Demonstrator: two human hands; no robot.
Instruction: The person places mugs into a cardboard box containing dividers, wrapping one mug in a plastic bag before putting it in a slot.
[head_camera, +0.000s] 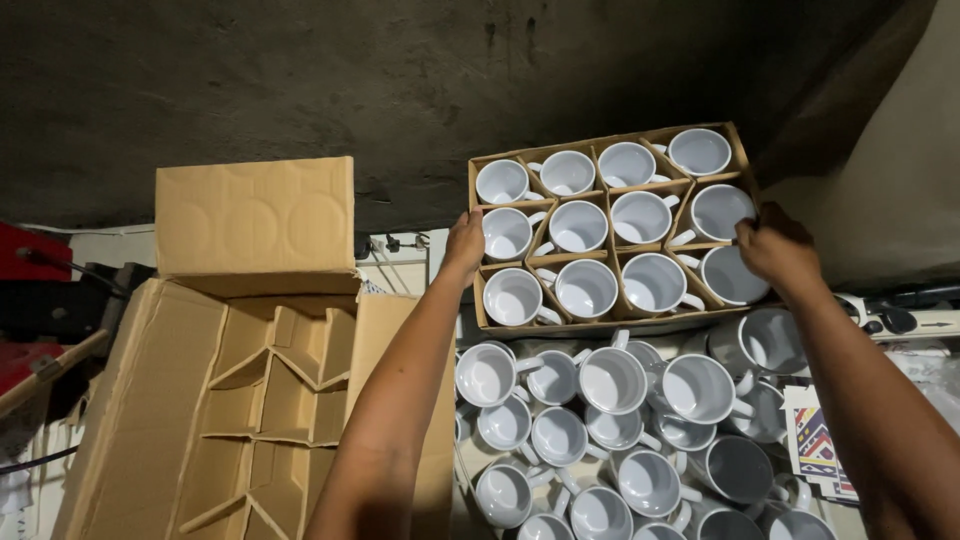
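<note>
Head view: hands (463, 243) gripping cardboard tray (610, 325), glossy white mugs (585, 288).

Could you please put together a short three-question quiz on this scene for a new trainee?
1. True or false: the cardboard tray of white mugs is gripped at both ends, by the left hand and the right hand.
2. How many mugs sit in the tray's divider cells?
3. Which lies directly below the tray? A) loose white mugs B) the open carton C) a red object

Key:
1. True.
2. Twelve, in three rows of four.
3. A; the open carton, holding only empty dividers, stands to the left.
</note>
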